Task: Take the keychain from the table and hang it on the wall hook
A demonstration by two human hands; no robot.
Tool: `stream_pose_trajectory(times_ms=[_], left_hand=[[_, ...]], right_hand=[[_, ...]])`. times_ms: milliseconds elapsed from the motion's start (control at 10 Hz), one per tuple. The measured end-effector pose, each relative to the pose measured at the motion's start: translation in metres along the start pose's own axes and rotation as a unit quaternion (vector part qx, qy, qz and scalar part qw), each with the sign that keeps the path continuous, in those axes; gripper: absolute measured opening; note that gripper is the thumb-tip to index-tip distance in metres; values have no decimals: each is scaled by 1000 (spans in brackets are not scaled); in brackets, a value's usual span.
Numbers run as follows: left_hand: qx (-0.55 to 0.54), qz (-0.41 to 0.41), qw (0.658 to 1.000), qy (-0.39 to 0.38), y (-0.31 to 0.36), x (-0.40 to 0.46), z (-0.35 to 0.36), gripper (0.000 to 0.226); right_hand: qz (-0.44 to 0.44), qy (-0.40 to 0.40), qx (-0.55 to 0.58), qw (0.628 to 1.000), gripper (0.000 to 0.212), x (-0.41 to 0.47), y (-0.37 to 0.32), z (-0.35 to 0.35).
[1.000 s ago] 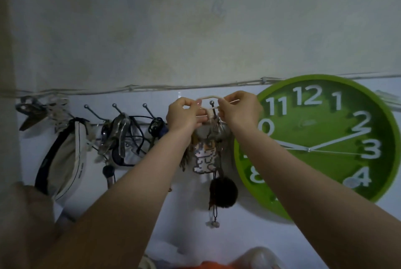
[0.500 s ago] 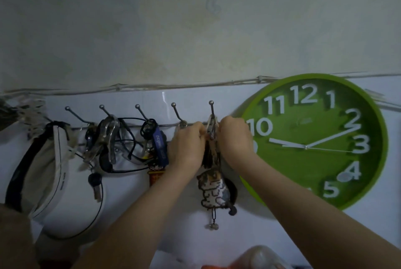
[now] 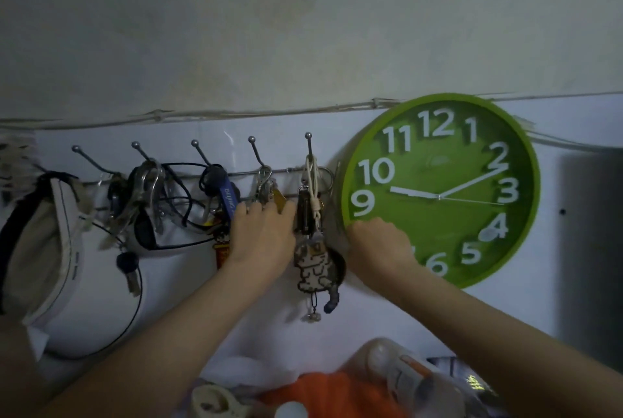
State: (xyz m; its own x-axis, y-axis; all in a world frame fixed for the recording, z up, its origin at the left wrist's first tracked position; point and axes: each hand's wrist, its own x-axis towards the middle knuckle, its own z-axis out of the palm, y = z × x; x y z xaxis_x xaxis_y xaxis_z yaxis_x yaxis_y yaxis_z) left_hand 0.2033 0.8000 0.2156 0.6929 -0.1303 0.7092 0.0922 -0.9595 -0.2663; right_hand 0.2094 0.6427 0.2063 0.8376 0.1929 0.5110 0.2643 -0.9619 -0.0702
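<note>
Since the keychain [image 3: 313, 249] hangs by its white loop on the wall hook [image 3: 308, 148] in the middle of the frame, your job looks done, with your left hand [image 3: 261, 235] and right hand [image 3: 379, 242] loosely curled beside it, holding nothing.

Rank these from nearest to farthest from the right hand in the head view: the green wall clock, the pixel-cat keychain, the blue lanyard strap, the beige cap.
Measured from the right hand:
1. Green wall clock: directly behind the hand, which overlaps its lower-left rim.
2. Pixel-cat keychain: just to its left, hanging from the rightmost hook.
3. Blue lanyard strap: farther left, beyond the left hand.
4. Beige cap: far left edge.
</note>
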Motion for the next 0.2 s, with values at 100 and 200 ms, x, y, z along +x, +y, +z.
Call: stream_pose_trajectory(times_ms=[100,200], left_hand=[[-26,20,999,37,-18,-16,-27,18],[-67,25,991,112,-46,-42,-62,19]], right_hand=[[15,10,-5,1000,25,-22,18,-37],[22,101,19,994,36,-56,40,-83]])
